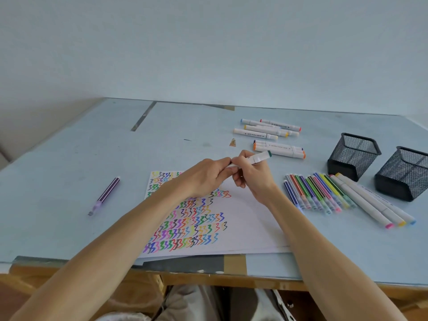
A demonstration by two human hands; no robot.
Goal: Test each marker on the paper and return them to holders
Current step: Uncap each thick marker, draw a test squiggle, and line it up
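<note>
A white marker [257, 158] with a dark green end cap is held above the far edge of the paper [243, 218], its long axis running from lower left to upper right, the green end pointing right and slightly away. Its barrel is gripped by the curled fingers of the right hand [251, 179]. The near-left end of the marker is pinched by the fingertips of the left hand [205, 176], where the two hands meet; whether a cap sits there cannot be told.

The paper lies flat on the pale blue counter [69, 163], and its left part is covered with rows of coloured squiggles [187, 230].

To the right of the paper, a row of thin coloured pens [315, 193] lies side by side, and just beside them three long white markers [370, 202] lie with their tips pointing near and right. Further right, two black mesh holders [354, 154] stand upright. On the far side, a group of white markers [271, 129] lies roughly left to right. Well apart on the left, a single purple pen [105, 195] lies with its tip pointing near.
</note>
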